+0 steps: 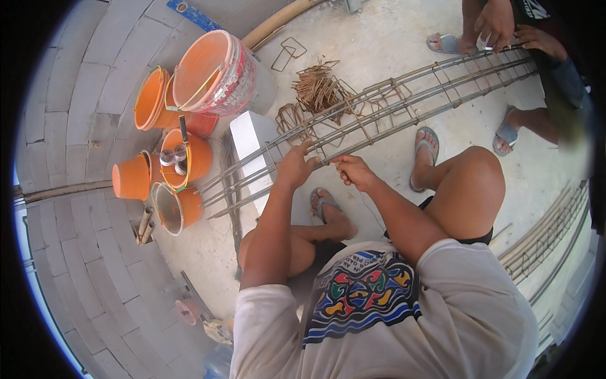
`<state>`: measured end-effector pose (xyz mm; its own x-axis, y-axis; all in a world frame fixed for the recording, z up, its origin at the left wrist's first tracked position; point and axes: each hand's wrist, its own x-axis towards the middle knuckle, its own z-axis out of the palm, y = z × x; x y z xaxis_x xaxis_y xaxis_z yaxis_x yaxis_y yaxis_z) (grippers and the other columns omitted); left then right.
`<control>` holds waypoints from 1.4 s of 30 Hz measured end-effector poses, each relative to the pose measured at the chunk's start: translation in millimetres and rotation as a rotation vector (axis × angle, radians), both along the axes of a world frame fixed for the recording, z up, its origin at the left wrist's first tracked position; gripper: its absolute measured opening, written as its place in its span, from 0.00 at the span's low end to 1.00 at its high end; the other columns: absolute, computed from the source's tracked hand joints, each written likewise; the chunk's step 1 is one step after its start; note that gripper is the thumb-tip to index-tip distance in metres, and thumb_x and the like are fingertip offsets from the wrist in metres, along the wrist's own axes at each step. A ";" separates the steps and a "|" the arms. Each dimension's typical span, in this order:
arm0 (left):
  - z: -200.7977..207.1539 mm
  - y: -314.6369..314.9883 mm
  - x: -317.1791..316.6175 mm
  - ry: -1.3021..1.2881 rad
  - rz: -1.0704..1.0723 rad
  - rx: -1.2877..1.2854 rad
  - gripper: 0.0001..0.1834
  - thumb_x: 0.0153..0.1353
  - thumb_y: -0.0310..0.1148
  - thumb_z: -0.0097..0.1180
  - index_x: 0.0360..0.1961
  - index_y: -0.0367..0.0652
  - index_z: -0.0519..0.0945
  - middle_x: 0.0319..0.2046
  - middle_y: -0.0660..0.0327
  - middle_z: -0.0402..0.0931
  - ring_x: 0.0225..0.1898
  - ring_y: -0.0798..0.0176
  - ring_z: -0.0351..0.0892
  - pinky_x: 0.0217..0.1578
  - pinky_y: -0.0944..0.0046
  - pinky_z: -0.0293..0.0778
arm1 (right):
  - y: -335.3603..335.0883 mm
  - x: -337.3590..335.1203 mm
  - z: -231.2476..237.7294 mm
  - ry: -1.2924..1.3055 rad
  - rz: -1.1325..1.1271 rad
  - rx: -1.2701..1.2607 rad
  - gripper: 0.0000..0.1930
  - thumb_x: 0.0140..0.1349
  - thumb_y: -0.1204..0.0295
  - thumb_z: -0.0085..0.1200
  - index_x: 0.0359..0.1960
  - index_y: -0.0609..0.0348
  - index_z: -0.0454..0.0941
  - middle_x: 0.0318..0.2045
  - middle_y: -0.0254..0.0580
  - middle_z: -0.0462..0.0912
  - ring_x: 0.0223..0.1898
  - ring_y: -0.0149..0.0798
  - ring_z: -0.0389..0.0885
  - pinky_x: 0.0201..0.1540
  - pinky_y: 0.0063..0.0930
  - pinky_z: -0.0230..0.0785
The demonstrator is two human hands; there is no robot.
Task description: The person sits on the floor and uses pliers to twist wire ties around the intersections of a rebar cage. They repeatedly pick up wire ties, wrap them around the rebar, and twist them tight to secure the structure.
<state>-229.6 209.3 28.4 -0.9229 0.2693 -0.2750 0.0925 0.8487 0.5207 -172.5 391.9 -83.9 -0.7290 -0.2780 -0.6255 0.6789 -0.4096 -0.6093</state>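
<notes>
A long cage of steel reinforcing bars (pixel 379 131) with square wire stirrups runs from the near left up to the far right. My left hand (pixel 295 165) grips the cage near its left end, fingers round a bar beside a stirrup. Just to its right, my right hand (pixel 353 172) is closed in a pinch against the nearest bar; what lies in the fingers is too small to make out. Beneath the cage's left end stands a white block (pixel 254 131). At the far right another person's hands (pixel 499 25) are at the cage's other end.
Orange buckets (pixel 192 155) and a large paint-stained pail (pixel 214 76) stand at the left by a grey block wall (pixel 88 82). Loose rusty stirrups (pixel 319 88) lie beyond the cage. More bars (pixel 543 237) rest on the floor at right. The other person's sandalled feet (pixel 506 131) are near the cage.
</notes>
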 end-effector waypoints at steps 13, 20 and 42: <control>-7.4 9.4 -18.4 -0.208 -0.028 -0.094 0.16 0.63 0.35 0.50 0.39 0.32 0.82 0.25 0.46 0.81 0.26 0.51 0.83 0.32 0.51 0.76 | -26.5 -2.8 -2.0 0.170 -0.120 0.285 0.12 0.60 0.67 0.59 0.32 0.68 0.82 0.27 0.42 0.83 0.25 0.33 0.79 0.27 0.29 0.71; 3.0 12.2 0.3 -0.334 0.045 0.144 0.17 0.62 0.33 0.48 0.40 0.28 0.81 0.21 0.55 0.77 0.20 0.61 0.78 0.26 0.59 0.75 | -46.2 16.9 28.7 0.571 -0.158 0.761 0.10 0.62 0.68 0.58 0.35 0.64 0.82 0.29 0.54 0.82 0.31 0.56 0.80 0.35 0.44 0.72; -80.1 13.3 82.4 -0.131 0.609 0.460 0.10 0.69 0.34 0.52 0.38 0.37 0.79 0.26 0.53 0.80 0.24 0.60 0.78 0.29 0.58 0.73 | -38.3 7.1 27.1 0.767 -0.021 0.906 0.12 0.63 0.67 0.59 0.28 0.66 0.80 0.27 0.55 0.81 0.30 0.58 0.79 0.34 0.44 0.70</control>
